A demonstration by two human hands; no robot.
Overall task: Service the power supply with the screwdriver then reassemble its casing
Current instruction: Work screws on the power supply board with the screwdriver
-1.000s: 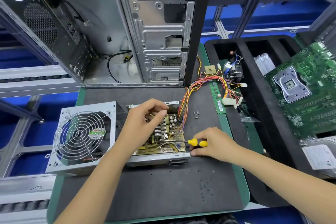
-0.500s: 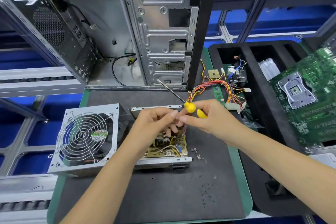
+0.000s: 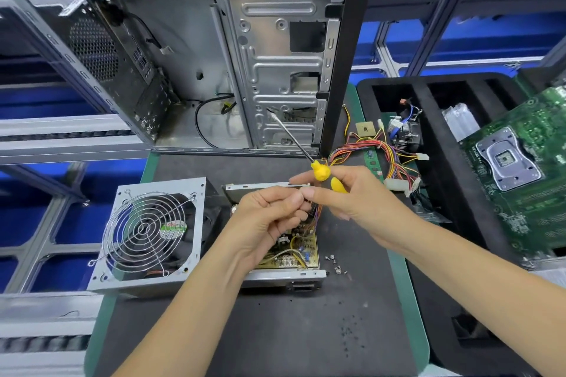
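Above open power supply (image 3: 286,254) on dark mat (image 3: 275,330): right hand (image 3: 352,196) grips yellow screwdriver (image 3: 321,173), shaft pointing toward computer case (image 3: 275,55); left hand (image 3: 269,217) fingers curled, pinch contents unclear. Fan cover (image 3: 150,232) left, loose screws (image 3: 335,263) right, wire bundle (image 3: 382,150) beyond.

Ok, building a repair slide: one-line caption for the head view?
Right hand holds the yellow screwdriver above the open power supply, meeting the left hand; fan cover alongside.
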